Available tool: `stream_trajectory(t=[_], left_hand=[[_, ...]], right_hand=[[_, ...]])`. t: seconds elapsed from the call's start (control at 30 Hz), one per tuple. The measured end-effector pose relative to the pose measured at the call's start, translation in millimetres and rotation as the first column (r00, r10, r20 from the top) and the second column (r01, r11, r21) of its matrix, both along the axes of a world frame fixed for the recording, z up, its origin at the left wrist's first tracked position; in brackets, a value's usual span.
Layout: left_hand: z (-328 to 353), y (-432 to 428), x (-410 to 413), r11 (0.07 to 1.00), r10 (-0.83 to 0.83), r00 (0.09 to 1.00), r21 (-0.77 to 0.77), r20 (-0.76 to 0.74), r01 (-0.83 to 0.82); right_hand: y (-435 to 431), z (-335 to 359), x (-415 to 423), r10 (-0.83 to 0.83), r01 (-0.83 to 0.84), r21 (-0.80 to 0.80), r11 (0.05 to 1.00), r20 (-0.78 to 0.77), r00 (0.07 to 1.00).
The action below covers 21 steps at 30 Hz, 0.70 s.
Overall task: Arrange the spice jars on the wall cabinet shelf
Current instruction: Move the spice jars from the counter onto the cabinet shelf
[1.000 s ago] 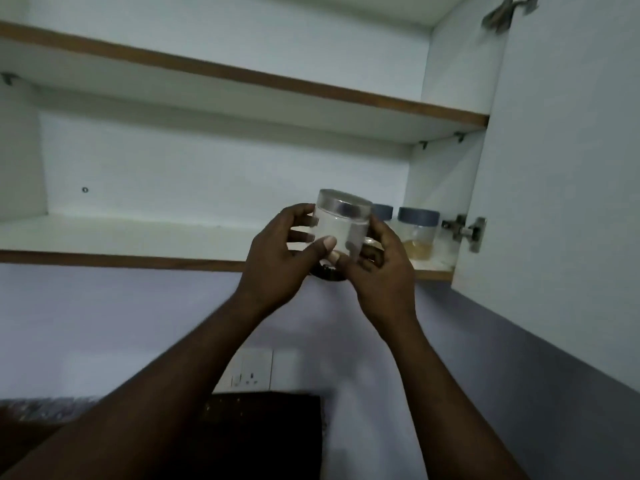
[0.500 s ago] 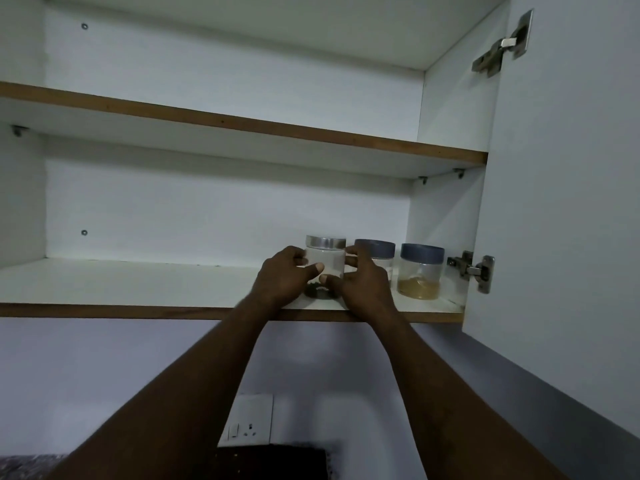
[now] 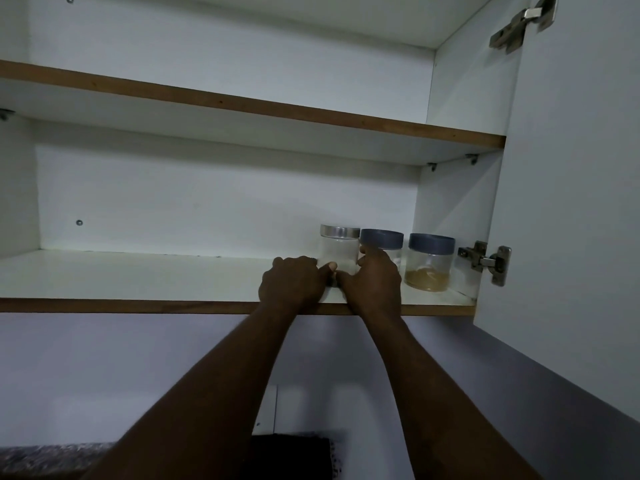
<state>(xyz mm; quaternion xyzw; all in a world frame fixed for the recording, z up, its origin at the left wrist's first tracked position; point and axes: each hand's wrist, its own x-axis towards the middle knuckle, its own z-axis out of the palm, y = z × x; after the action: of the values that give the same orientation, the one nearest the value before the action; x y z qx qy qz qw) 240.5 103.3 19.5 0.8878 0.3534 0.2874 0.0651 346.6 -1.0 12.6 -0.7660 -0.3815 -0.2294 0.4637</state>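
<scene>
Head view: two bare arms reach up to the lower shelf [image 3: 138, 305] of an open wall cabinet.
Silver-lid jar [image 3: 339, 249]: upright on the shelf toward its right end, just beside the middle blue-lid jar [image 3: 381, 239]; whether the two touch I cannot tell.
Left hand [image 3: 294, 282]: grip closed on the jar's lower left side, thumb against the glass.
Right hand [image 3: 375, 284]: grip wrapped round the lower right side, forefinger running up between the two jars.
End jar [image 3: 429, 265]: blue lid, brown spice in the bottom, near the cabinet's side wall.
Risk: the right fingers sit squeezed against the neighbour, so drawing them out carelessly may nudge or tip it. A further shove rightward could knock the row together.
Change: a second ago the jar hangs in the air before the shelf edge. Half a second ago it is at the front lip. Now it stands deeper, level with the row.
</scene>
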Motion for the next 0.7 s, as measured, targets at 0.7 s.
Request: stream_trajectory(t=[0.7], left_hand=[[-218,-90,-187,0.953,-0.159,0.93,-0.196,0.33,0.233]], right_hand=[[-62,-221,-145,0.491,-0.49,0.025,0.871,-0.059,0.869]])
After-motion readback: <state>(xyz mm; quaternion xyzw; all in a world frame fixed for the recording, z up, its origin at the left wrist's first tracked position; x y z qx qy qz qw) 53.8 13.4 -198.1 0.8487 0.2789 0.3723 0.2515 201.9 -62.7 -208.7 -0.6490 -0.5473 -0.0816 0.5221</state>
